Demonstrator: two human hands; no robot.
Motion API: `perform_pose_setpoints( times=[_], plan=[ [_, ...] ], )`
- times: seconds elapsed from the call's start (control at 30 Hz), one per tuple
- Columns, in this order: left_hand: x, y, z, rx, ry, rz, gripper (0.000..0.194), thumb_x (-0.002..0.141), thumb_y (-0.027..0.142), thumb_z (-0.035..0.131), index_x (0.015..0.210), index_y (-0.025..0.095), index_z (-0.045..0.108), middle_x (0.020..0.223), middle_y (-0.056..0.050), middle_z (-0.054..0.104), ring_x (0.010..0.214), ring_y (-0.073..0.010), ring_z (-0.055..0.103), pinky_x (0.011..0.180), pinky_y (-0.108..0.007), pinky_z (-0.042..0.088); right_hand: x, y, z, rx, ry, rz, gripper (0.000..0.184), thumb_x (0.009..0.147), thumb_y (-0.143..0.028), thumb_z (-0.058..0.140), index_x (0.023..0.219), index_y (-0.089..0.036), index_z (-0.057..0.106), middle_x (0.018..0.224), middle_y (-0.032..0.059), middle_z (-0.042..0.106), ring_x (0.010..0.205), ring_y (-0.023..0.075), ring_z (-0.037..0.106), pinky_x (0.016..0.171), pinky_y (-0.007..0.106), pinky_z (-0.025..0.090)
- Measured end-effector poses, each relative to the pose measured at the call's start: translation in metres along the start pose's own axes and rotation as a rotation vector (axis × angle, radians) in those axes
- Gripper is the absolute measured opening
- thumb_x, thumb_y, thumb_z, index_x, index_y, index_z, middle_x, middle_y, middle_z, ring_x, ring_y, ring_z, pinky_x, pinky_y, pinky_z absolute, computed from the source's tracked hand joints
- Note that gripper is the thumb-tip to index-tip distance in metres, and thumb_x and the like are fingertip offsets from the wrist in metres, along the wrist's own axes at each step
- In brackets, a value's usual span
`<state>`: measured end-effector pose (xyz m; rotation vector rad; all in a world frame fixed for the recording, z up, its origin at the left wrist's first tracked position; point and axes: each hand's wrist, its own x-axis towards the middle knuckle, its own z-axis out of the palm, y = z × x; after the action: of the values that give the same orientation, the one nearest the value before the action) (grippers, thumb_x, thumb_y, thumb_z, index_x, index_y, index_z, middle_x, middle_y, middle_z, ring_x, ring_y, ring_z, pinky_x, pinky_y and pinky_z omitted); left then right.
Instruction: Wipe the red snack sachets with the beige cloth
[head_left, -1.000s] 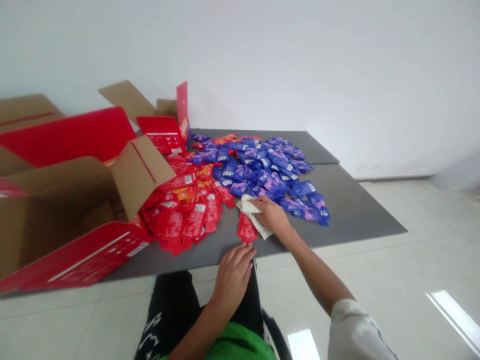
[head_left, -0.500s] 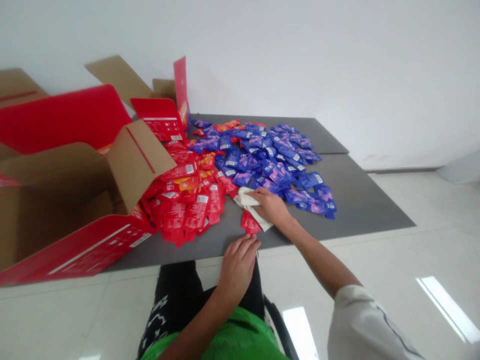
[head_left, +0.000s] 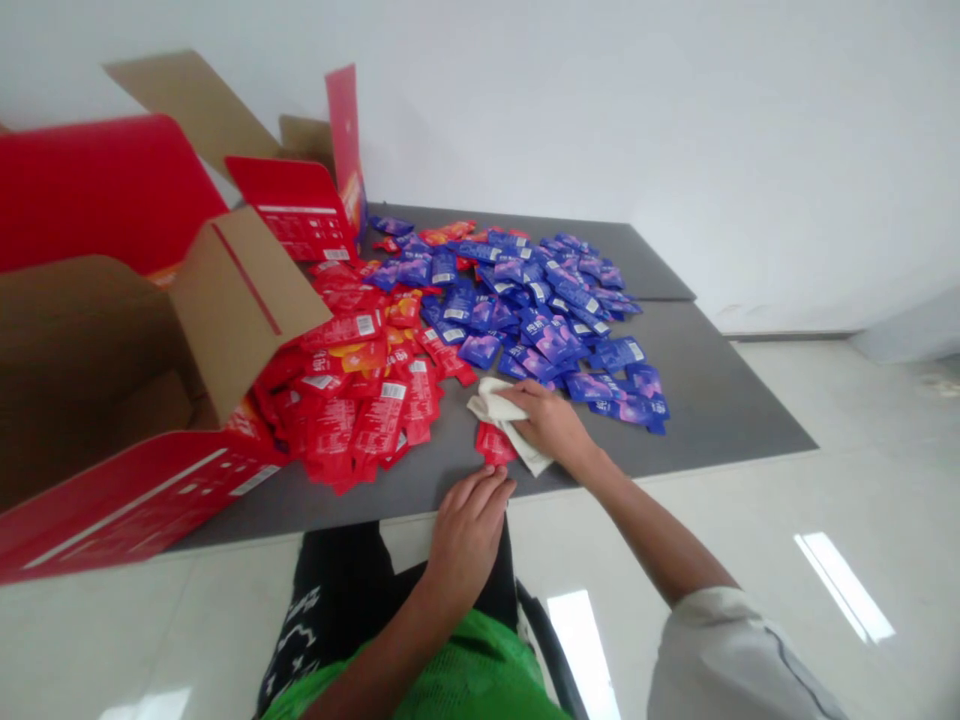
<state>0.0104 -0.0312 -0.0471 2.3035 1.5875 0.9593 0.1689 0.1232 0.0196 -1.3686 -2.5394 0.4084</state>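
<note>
A single red sachet (head_left: 493, 444) lies flat on the grey table near its front edge. My left hand (head_left: 471, 520) has its fingers together at the table edge, with the fingertips on the sachet's near end. In my right hand (head_left: 551, 425) is a bunched cream cloth (head_left: 495, 402), which covers the far part of the sachet and hangs down along its right side. Left of my hands spreads a heap of red sachets (head_left: 375, 420). Beyond the cloth is a larger pile of blue-purple sachets (head_left: 551, 335).
A large open red carton (head_left: 150, 505) stands at the left with its flaps up. Behind it is another open red carton (head_left: 300, 205) near the white wall. The grey tabletop (head_left: 720, 400) reaches to the right, above a pale tiled floor.
The camera view has shifted slightly. My right hand and the cloth have moved a little to the right relative to the sachet. My left hand stays at the sachet's near end.
</note>
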Motion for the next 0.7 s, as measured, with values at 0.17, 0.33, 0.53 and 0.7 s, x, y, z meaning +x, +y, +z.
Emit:
perform_pose_setpoints(
  times=[0.17,0.33,0.53,0.7],
  plan=[
    [0.000,0.000,0.001,0.004,0.004,0.000,0.033,0.099,0.014,0.054,0.130,0.021,0.065,0.134,-0.007,0.068,0.125,-0.0258,0.060,0.106,-0.044,0.048,0.005,-0.003,-0.013,-0.064,0.018,0.015,0.050,0.094,-0.014,0.057,0.142,-0.029,0.062,0.131,0.0068,0.066,0.112,0.0214,0.067,0.097,0.026,0.051],
    [-0.001,0.001,0.000,0.024,-0.011,-0.023,0.028,0.100,0.017,0.054,0.124,0.021,0.068,0.123,-0.007,0.072,0.118,-0.0268,0.062,0.102,-0.044,0.050,-0.047,-0.025,-0.003,0.036,-0.094,-0.093,0.050,0.091,-0.015,0.062,0.138,-0.032,0.064,0.135,0.0031,0.065,0.108,0.0197,0.069,0.090,0.024,0.054],
    [0.002,0.002,-0.002,0.005,0.000,-0.014,0.031,0.100,0.015,0.055,0.128,0.021,0.066,0.132,-0.006,0.069,0.125,-0.0247,0.060,0.106,-0.043,0.048,0.003,-0.008,-0.002,-0.041,-0.052,-0.024,0.047,0.094,-0.016,0.059,0.140,-0.028,0.064,0.132,0.0068,0.066,0.111,0.0204,0.068,0.093,0.025,0.053],
    [0.001,0.002,0.000,-0.003,0.017,-0.016,0.030,0.099,0.014,0.057,0.127,0.020,0.066,0.132,-0.005,0.069,0.125,-0.0234,0.059,0.107,-0.041,0.047,0.021,-0.006,-0.012,-0.098,-0.001,0.005,0.047,0.095,-0.016,0.057,0.140,-0.027,0.064,0.129,0.0078,0.067,0.107,0.0216,0.069,0.092,0.026,0.053]
  ],
)
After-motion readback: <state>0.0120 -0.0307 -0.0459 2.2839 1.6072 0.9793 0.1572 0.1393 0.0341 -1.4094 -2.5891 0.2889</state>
